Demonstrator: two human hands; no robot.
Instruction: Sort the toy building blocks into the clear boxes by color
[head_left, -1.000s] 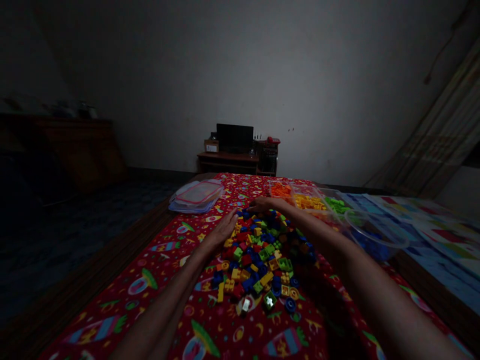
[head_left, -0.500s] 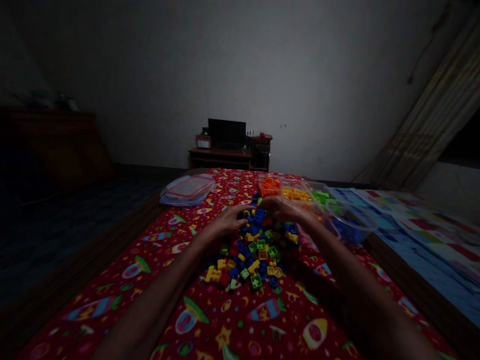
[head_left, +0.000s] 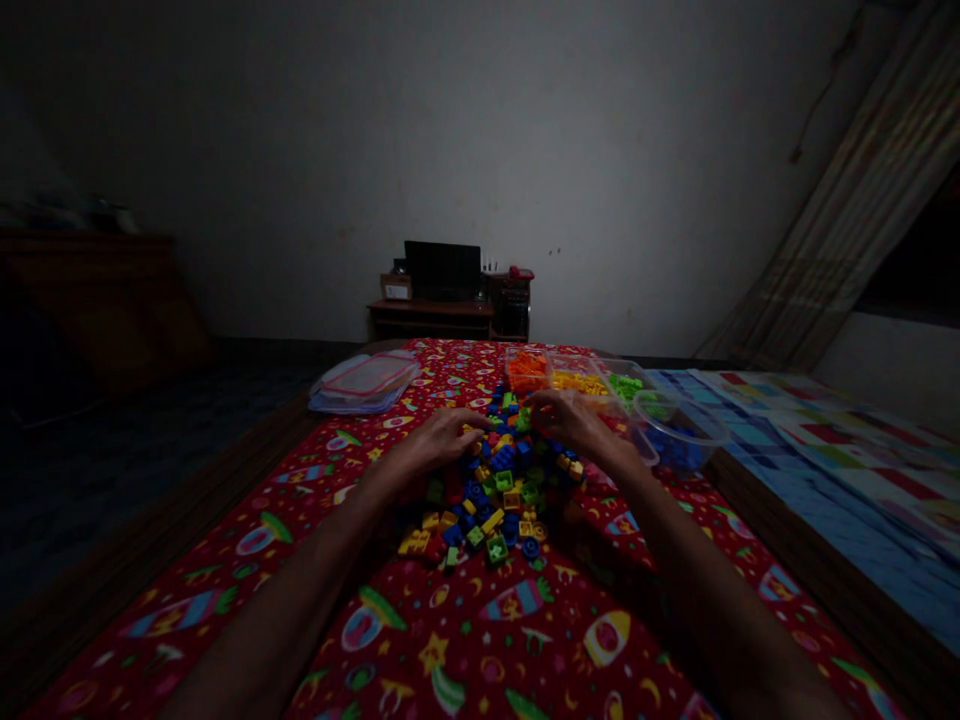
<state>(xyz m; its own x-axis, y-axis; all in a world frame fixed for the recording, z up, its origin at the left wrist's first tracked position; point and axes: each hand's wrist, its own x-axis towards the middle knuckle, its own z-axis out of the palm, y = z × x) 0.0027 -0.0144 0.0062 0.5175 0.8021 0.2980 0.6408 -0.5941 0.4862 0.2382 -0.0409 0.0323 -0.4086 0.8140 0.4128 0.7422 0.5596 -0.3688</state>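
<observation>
A heap of small plastic toy bricks [head_left: 491, 500] in blue, yellow, green and red lies loose on a red patterned cloth [head_left: 450, 610]. My left hand [head_left: 450, 434] is over the heap's left side, thumb and fingers apart, with nothing visible between them. On the other side, my right hand [head_left: 568, 418] reaches over the far right part of the heap. Its fingers are bent but spread, and the fingertips are dim against the bricks. Just beyond it stand clear containers holding orange bricks [head_left: 528, 370], yellow bricks [head_left: 579, 383] and green bricks [head_left: 624, 388].
A round clear tub [head_left: 709, 432] with blue bricks stands at the right edge of the cloth. Stacked clear lids [head_left: 364, 382] lie at the far left. Beyond the table are a low desk with a dark monitor [head_left: 442, 270] and, rightward, a bed with a checked cover [head_left: 832, 410].
The view has turned slightly right, so things sit further left. My hands have moved a little apart over the heap, showing more bricks between them.
</observation>
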